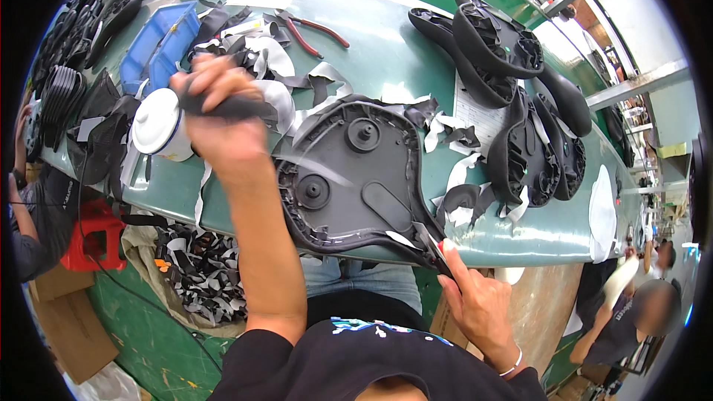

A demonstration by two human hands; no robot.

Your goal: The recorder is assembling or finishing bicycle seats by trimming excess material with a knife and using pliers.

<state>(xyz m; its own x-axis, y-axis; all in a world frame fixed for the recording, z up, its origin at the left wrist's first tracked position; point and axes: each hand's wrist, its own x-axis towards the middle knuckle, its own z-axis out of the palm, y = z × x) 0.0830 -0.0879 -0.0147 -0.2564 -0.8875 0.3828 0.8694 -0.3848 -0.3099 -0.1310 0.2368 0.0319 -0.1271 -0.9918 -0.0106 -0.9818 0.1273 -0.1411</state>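
Note:
A black saddle-shaped padded seat [349, 178] lies underside up at the table's front edge, its plastic base showing two round bosses and a trimmed fabric rim. My right hand [475, 301] is closed at the seat's narrow end, thumb and index finger pinching its edge. A thin metallic strip and a small red spot show beside that fingertip; what they belong to I cannot make out. Raised over the seat's left side, my left hand [223, 108] is blurred by motion and wrapped round a dark tool handle [223, 104]. A pale streak, perhaps its blade, crosses the seat.
Left of the seat stand a white lidded enamel mug [160, 126] and a blue bin [160, 44]. Red-handled pliers [316, 33] and fabric scraps [457, 193] lie about. Several finished-looking black seats [512, 52] are piled right. A scrap-filled sack [197, 275] and red stool [93, 238] stand below.

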